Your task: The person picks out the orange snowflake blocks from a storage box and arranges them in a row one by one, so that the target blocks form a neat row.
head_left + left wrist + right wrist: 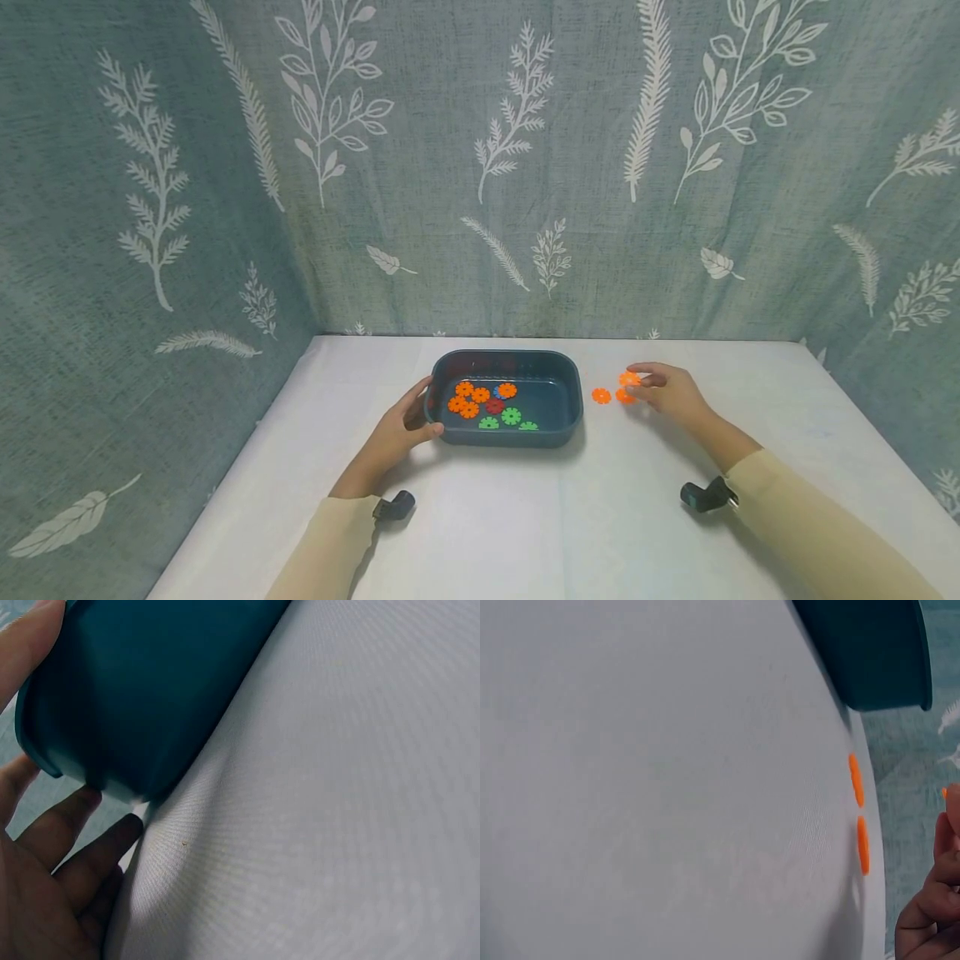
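Note:
A dark teal plastic tub [510,437] stands on the white table. My left hand [395,432] grips its left end, thumb at the front corner and fingers along the end wall; the left wrist view shows the tub's wall [150,690] between them. Right of the tub, my right hand [672,393] pinches an orange notched plastic disc [629,378] between thumb and fingertips. Two more orange discs lie on the table, one nearer the tub [602,396], the other [623,395] just below the pinched one and partly overlapped by it.
Inside the tub lie several orange discs [464,389], green discs [512,416], a red disc [494,406] and a blue one [498,392] partly under an orange one. A leaf-patterned curtain [435,275] borders the table at the back and sides.

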The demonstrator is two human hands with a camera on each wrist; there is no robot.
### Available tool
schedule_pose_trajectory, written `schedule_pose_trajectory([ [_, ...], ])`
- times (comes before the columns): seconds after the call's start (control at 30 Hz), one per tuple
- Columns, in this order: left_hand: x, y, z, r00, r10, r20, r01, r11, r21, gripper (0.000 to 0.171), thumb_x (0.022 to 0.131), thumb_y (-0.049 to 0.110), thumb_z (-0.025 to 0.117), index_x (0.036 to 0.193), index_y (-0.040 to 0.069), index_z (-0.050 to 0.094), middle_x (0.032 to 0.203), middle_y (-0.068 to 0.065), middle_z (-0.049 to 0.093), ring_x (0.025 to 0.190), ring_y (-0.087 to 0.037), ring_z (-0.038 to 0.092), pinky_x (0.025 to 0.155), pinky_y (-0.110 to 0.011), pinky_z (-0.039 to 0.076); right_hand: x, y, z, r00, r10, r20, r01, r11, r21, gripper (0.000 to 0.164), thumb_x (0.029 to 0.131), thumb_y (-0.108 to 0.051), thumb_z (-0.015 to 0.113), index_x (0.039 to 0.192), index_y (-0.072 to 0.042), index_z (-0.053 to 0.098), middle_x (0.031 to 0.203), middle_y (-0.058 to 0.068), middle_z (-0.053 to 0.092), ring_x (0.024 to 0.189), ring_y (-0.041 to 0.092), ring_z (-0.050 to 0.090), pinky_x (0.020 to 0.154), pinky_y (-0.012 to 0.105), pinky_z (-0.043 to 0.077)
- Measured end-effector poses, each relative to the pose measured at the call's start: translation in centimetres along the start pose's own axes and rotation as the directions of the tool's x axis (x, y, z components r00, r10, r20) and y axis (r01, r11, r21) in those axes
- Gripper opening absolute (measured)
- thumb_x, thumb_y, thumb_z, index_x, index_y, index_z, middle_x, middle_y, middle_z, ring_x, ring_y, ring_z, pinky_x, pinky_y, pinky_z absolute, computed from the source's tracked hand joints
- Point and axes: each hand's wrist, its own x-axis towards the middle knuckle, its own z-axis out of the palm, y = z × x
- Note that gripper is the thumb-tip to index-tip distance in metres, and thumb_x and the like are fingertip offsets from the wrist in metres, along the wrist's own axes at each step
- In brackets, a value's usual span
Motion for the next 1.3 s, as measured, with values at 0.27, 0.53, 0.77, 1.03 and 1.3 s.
schedule_pose_trajectory([
  [0.27, 0.1, -0.2, 0.0, 1.0, -0.009, 0.002, 0.009, 1.0, -0.008, 0.084, 0.082, 0.034, 0.079, 0.152, 0.034, 0.032, 0.152, -0.011, 0.037, 0.137, -0.031, 0.037, 0.111, -0.053, 0.029, -0.5, 1.1, -0.7, 1.0, 0.005, 0.0, -0.005, 1.0, -0.009, 0.049, 0.087, -0.021, 0.075, 0.131, -0.004, 0.061, 0.115, 0.021, 0.063, 0.096, 0.028, 0.06, 0.068, 0.029, 0.054],
  [0.53, 0.0, -0.1, 0.0, 1.0, -0.012, -0.005, 0.012, 1.0, 0.004, 0.086, 0.081, 0.036, 0.079, 0.152, 0.036, 0.03, 0.153, -0.011, 0.036, 0.138, -0.031, 0.037, 0.111, -0.055, 0.028, -0.5, 2.0, -1.2, 0.998, 0.055, 0.0, -0.055, 0.998, -0.043, 0.051, 0.086, -0.021, 0.076, 0.131, -0.004, 0.059, 0.113, 0.021, 0.064, 0.087, 0.024, 0.061, 0.067, 0.03, 0.053],
  [0.77, 0.0, -0.1, 0.0, 1.0, 0.005, -0.004, -0.005, 1.0, 0.008, 0.086, 0.082, 0.034, 0.079, 0.152, 0.033, 0.03, 0.152, -0.013, 0.036, 0.137, -0.032, 0.037, 0.11, -0.054, 0.029, -0.3, 2.1, -1.5, 0.995, 0.098, -0.001, -0.098, 0.991, -0.086, 0.052, 0.085, -0.02, 0.076, 0.131, -0.003, 0.059, 0.108, 0.018, 0.063, 0.085, 0.025, 0.059, 0.067, 0.031, 0.052],
  [1.03, 0.1, -0.2, 0.0, 1.0, 0.014, -0.006, -0.013, 1.0, 0.011, 0.085, 0.082, 0.034, 0.079, 0.152, 0.033, 0.03, 0.153, -0.012, 0.036, 0.137, -0.032, 0.037, 0.11, -0.053, 0.029, 0.0, 1.8, -1.4, 0.993, 0.114, -0.006, -0.114, 0.982, -0.154, 0.047, 0.085, -0.018, 0.076, 0.127, -0.002, 0.062, 0.111, 0.021, 0.061, 0.089, 0.029, 0.059, 0.071, 0.034, 0.054],
  [1.3, 0.4, -0.4, 0.0, 1.0, -0.012, 0.01, 0.012, 1.0, 0.006, 0.085, 0.085, 0.027, 0.078, 0.154, 0.029, 0.028, 0.154, -0.012, 0.034, 0.138, -0.031, 0.035, 0.111, -0.052, 0.028, 0.1, 1.8, -1.4, 0.997, 0.077, 0.012, -0.071, 0.964, -0.257, 0.043, 0.086, -0.017, 0.075, 0.124, -0.002, 0.063, 0.108, 0.021, 0.063, 0.093, 0.034, 0.059, 0.075, 0.041, 0.054],
])
